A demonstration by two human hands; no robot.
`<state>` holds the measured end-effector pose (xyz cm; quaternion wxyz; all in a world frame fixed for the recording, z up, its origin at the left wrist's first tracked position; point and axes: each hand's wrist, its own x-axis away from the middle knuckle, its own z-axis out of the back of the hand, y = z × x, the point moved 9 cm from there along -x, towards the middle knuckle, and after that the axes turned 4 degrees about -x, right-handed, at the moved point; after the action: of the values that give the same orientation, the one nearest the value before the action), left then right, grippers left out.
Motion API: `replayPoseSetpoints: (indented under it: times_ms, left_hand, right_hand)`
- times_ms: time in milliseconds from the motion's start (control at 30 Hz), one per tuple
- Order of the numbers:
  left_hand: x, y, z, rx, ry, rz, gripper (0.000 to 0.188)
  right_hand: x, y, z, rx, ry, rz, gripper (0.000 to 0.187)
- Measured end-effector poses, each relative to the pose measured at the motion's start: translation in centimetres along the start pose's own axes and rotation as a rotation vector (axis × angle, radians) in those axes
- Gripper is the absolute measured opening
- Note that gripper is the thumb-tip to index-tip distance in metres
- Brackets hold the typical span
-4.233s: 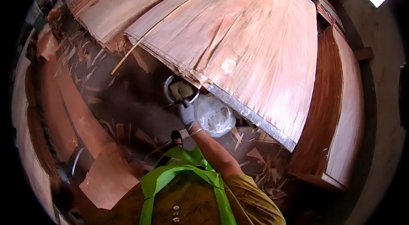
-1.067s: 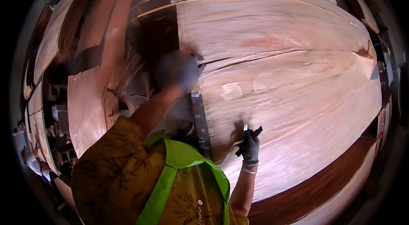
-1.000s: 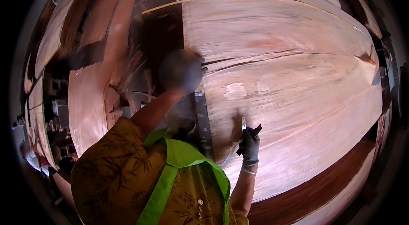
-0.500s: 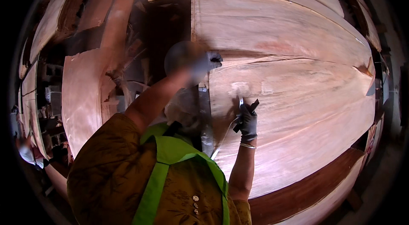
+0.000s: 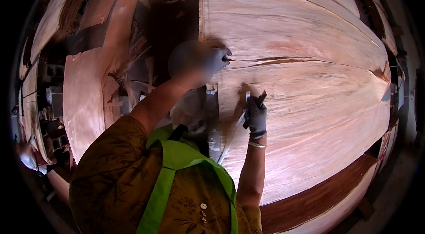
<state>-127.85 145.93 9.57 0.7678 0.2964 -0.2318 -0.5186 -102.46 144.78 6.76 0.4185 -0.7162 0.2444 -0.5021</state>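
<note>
On the big veneer sheet [image 5: 310,96] that fills the right half of our view, both our gloved hands are at work. Our right hand [image 5: 256,114] rests flat-ish on the wood below a long dark split [image 5: 274,60] in the grain, its fingers curled around a thin pale strip [image 5: 233,134], which runs from the fingertips down past the wrist toward our chest. We cannot tell what the strip is made of. A bangle [image 5: 256,145] sits on that wrist.

Our left hand [image 5: 208,61] reaches up to the sheet's left edge, right where the split begins; it is blurred, the fingers seem bent over the edge, and we cannot tell whether they grip it or only press on it. Just under that forearm hangs a crumpled clear bag [image 5: 190,107], and beside it a grey metal bar [image 5: 214,123] runs along the sheet's edge.

Left of the sheet lies a dark gap littered with wood scraps [image 5: 141,56], then more veneer [image 5: 84,96] curving away. Along the lower right a dark brown board [image 5: 318,198] borders the pale sheet. Our yellow-brown patterned sleeve and green vest strap [image 5: 177,163] fill the bottom.
</note>
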Motion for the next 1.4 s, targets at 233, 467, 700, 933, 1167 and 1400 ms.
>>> replayPoseSetpoints:
  times_ms: [233,467,700,933,1167,1400]
  left_hand:
    - [2.3,3.5,0.6,-0.444,0.307,-0.453,0.023]
    - [3.0,5.4,0.9,-0.529,0.161,-0.432,0.018]
    - [4.0,5.9,-0.9,-0.479,0.256,-0.502,0.039]
    - [3.6,4.2,-2.5,-0.439,0.273,-0.517,0.038]
    - [3.6,3.8,-4.3,-0.544,0.146,-0.569,0.036]
    - [4.6,5.6,-4.5,-0.782,0.036,-0.610,0.037]
  right_hand:
    - [-6.5,-2.0,-5.2,-0.201,-0.150,-0.002,0.015]
    - [-8.6,1.4,-3.9,-0.113,-0.051,-0.123,0.013]
    - [-8.0,0.9,-4.4,-0.154,-0.043,-0.139,0.014]
    - [-7.8,1.0,-4.5,-0.251,-0.055,-0.165,0.009]
    - [-8.0,1.7,-4.5,-0.238,-0.078,-0.181,0.010]
    - [-5.8,3.4,-5.5,-0.211,-0.012,-0.203,0.014]
